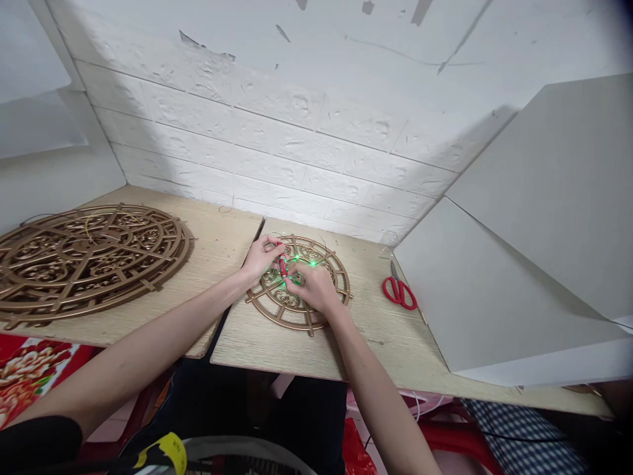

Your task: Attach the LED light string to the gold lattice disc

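Observation:
Over a round bronze-coloured openwork frame (311, 322) on the table, both hands meet at a small red battery (283, 265). My left hand (263, 256) pinches its upper end between thumb and fingers. At the lower end, my right hand (312, 285) has its fingers closed by the battery; whether they grip it or a thin wire there is hidden. Small green lights (313, 263) glow on the frame beside and beneath the fingers.
Several similar bronze frames (171, 264) lie stacked on the left table. Red-handled scissors (399, 293) lie to the right, near a pale upright board (494, 297). A white brick-pattern wall (277, 132) stands behind. A dark gap (260, 227) separates the two tabletops.

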### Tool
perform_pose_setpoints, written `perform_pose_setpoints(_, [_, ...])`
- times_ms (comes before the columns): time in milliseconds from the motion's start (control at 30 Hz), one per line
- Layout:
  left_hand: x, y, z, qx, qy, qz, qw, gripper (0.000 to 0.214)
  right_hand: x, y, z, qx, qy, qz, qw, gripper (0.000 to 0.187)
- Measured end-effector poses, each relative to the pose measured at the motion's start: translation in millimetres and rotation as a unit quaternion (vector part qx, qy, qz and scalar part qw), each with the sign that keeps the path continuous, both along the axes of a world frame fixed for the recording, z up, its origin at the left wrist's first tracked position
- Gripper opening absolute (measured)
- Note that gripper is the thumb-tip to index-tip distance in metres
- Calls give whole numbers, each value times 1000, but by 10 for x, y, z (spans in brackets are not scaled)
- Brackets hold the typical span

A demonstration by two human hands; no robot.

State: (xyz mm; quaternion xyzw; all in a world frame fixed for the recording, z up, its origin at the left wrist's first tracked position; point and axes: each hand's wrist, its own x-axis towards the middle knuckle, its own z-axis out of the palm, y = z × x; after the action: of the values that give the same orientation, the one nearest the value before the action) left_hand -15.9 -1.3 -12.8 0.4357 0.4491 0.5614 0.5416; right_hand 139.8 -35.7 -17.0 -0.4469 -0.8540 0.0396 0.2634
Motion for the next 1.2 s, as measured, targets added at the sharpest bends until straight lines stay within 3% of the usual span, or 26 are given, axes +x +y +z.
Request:
perform_pose_setpoints(433, [3,-7,11,-4,-2,2,1000,28,7,-3,6,3,11,22,1000,13])
perform_pose_setpoints(867, [-10,-10,-5,-11,-31,-12,999,29,19,5,47,-42,57,71,995,9])
perform_pose_setpoints(1100, [-17,-20,36,-36,-69,-6,997,36,99,-3,107,-43,107,59,992,14])
perform_pose_setpoints(1200, [-14,-14,44,-33,-88,25,995,36,126,-9,136,-26,121,48,991,16])
